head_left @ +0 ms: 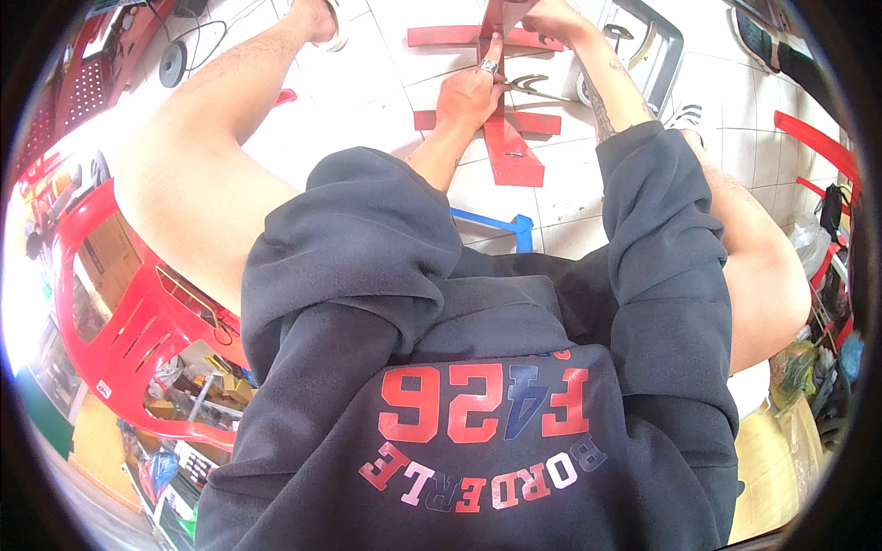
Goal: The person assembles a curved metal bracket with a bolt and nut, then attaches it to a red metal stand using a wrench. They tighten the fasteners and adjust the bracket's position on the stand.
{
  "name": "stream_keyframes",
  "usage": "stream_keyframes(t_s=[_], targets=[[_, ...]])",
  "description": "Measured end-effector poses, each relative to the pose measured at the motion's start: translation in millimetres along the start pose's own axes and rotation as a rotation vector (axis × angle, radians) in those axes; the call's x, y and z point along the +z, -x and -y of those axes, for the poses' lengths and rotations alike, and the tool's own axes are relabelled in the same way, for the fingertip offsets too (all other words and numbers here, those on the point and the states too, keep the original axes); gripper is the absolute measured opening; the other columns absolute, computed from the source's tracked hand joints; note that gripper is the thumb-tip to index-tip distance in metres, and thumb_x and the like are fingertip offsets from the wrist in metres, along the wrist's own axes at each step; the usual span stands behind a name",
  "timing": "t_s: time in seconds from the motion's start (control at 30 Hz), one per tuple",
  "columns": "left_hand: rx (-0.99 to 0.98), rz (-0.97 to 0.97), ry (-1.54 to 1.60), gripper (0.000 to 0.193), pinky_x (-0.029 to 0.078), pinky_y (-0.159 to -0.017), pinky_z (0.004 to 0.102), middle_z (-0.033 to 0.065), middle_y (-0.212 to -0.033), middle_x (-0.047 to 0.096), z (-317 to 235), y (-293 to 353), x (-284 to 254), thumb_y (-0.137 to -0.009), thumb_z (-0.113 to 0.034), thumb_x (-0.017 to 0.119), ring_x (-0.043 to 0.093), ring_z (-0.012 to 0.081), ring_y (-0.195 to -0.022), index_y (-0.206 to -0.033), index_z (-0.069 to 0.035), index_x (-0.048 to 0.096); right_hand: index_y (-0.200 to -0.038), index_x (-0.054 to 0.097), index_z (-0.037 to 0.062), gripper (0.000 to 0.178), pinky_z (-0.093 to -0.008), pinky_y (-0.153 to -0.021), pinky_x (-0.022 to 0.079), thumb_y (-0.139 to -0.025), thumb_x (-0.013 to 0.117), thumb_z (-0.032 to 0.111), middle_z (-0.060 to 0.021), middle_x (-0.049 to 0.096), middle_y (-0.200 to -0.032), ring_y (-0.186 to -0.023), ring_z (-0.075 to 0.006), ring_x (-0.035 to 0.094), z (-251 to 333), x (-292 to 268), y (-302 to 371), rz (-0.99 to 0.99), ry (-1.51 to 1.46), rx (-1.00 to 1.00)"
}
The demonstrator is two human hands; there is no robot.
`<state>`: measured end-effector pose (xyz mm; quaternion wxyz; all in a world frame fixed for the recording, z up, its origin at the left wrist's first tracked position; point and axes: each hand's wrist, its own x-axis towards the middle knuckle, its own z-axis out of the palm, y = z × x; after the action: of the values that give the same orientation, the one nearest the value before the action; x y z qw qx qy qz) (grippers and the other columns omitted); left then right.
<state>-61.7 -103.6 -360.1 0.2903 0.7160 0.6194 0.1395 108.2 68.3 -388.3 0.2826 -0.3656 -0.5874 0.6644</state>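
Note:
A red metal frame [514, 158] stands on the floor between my legs, with a long central bar and two crosspieces. My left hand [467, 99] lies against its central bar, a ring on one finger. The index finger stretches along the bar while the other fingers curl in. A thin tool with dark, curved metal parts [533, 88] sticks out beside that hand; its near end is hidden. At the upper edge, my right hand [553, 20] is closed at the raised red part of the frame, its fingertips partly hidden.
A grey tray [669, 69] with metal pieces stands to the right. A blue bar [524, 230] lies near me. On the left are a red plastic chair [78, 321] and a black round object with a cord [173, 64]. Bags and clutter [808, 367] crowd the right side.

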Motion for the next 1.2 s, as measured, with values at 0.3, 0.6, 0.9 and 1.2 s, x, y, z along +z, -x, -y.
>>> stream_keyframes(t_s=[0.3,0.6,0.9,1.2], targets=[[0.156,-0.154,0.018,0.023,0.057,-0.077,0.0439,0.0098,-0.1,0.067,0.8,-11.5,-6.1,-0.09,-0.008,0.063,0.068,0.0319,-0.093,-0.11,-0.013,0.072,-0.094,0.071,0.0105,0.018,-0.042,-0.068,0.056,-0.076,0.069,0.011,-0.0159,0.072,-0.092,-0.08,-0.0365,0.069,-25.1,-5.8,8.2,-0.002,0.847,-0.685],[0.268,-0.328,0.01,0.019,0.054,-0.08,0.0424,0.0078,-0.098,0.065,-1.2,-18.1,-15.6,-0.089,-0.008,0.066,0.065,0.0301,-0.095,-0.106,-0.01,0.074,-0.104,0.074,0.0056,0.021,-0.0322,-0.071,0.055,-0.086,0.067,0.014,-0.0071,0.074,-0.093,-0.079,-0.0174,0.067,-31.3,-7.4,25.4,0.139,-0.134,0.078],[0.041,-0.425,0.091,0.014,0.053,-0.078,0.0414,0.0098,-0.097,0.069,-4.7,-23.9,-22.3,-0.091,-0.016,0.068,0.067,0.0323,-0.091,-0.102,-0.013,0.075,-0.125,0.069,0.006,0.041,-0.0197,-0.045,0.035,-0.09,0.055,0.022,0.0044,0.064,-0.069,-0.051,-0.0034,0.047,-25.4,-7.8,39.5,0.198,-0.169,0.339],[0.022,-0.553,0.122,0.014,0.053,-0.077,0.0408,0.0081,-0.097,0.072,-7.8,-32.9,-7.3,-0.088,-0.021,0.072,0.069,0.0316,-0.084,-0.095,-0.01,0.076,-0.156,0.035,0.0054,0.086,-0.0219,-0.053,0.045,-0.076,0.065,0.001,-0.0043,0.067,-0.104,-0.07,-0.0074,0.056,-33.2,-13.1,46.2,0.237,-0.266,0.323]])
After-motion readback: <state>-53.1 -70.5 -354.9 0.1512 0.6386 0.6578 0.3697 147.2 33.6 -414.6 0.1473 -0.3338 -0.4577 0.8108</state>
